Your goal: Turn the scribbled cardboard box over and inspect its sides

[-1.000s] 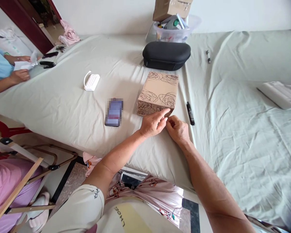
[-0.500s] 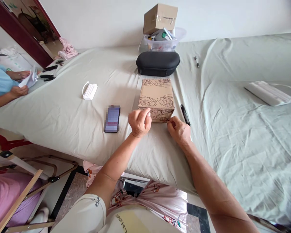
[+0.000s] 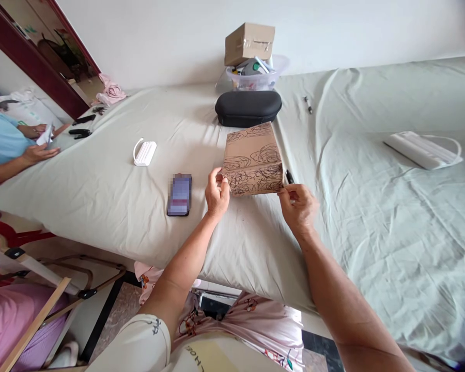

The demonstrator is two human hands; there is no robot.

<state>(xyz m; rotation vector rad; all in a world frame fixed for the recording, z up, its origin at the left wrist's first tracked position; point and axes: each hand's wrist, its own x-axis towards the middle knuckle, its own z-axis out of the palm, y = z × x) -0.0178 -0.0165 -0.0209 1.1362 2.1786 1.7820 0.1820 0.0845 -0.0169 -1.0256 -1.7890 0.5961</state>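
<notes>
A brown cardboard box (image 3: 251, 150) with dark scribbled swirls on its top and front face sits between my hands, slightly tilted. My left hand (image 3: 218, 194) grips its near left corner, thumb at the front face. With thumb and fingers pinched, my right hand (image 3: 299, 207) holds the near lower right corner. A black marker (image 3: 290, 176) lies just beyond my right hand, partly hidden by it. To the left of my left hand lies a phone (image 3: 179, 195) with its screen lit and blurred.
Behind the box are a black zip case (image 3: 248, 108) and a plastic basket (image 3: 251, 81) topped by another carton (image 3: 250, 44). White corded blocks lie left (image 3: 145, 154) and right (image 3: 424, 150). A pen (image 3: 308, 105) is farther back. Another person's hands (image 3: 39, 150) hold paper at far left.
My left hand has shifted from the box's front to its left corner, and my right hand slid right. The box has turned and tilted slightly. The other person's hands moved.
</notes>
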